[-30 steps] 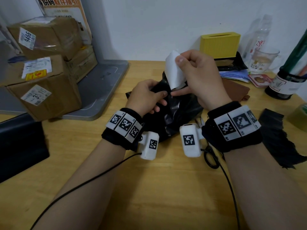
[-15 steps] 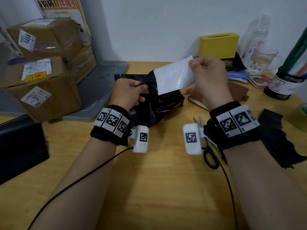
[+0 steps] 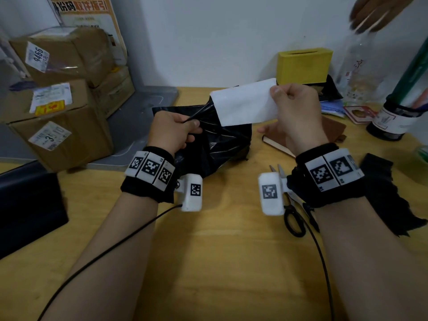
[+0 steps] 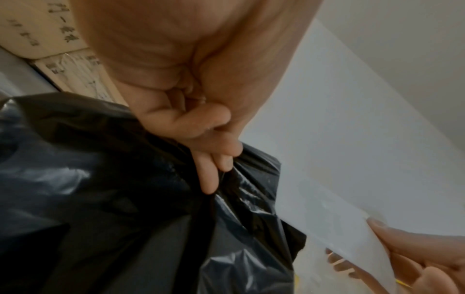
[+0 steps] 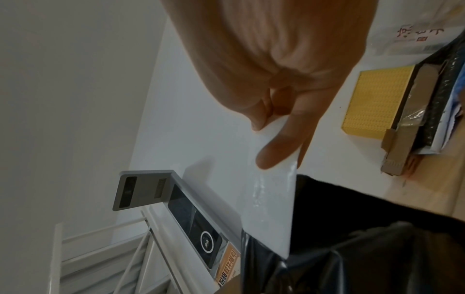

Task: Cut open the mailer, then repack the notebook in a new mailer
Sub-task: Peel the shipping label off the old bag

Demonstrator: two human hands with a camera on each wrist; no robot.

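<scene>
A black plastic mailer is held above the wooden table. My left hand grips its upper edge, fingers curled into the black film. A white strip is stuck to the mailer's top, and my right hand pinches the strip's right end between thumb and fingers, pulling it taut. The brown notebook lies flat on the table behind my right hand. Scissors lie on the table under my right wrist.
Cardboard parcels are stacked at the left beside a grey scale platform. A yellow box, a clear bottle and a dark bottle stand at the back right. Another person's hand reaches in at the top right. A torn black mailer lies at the right.
My hands have drawn apart: the left pulled the black mailer leftward, and the right drew the white strip out flat to the right. Another person's hand appeared at the top right.
</scene>
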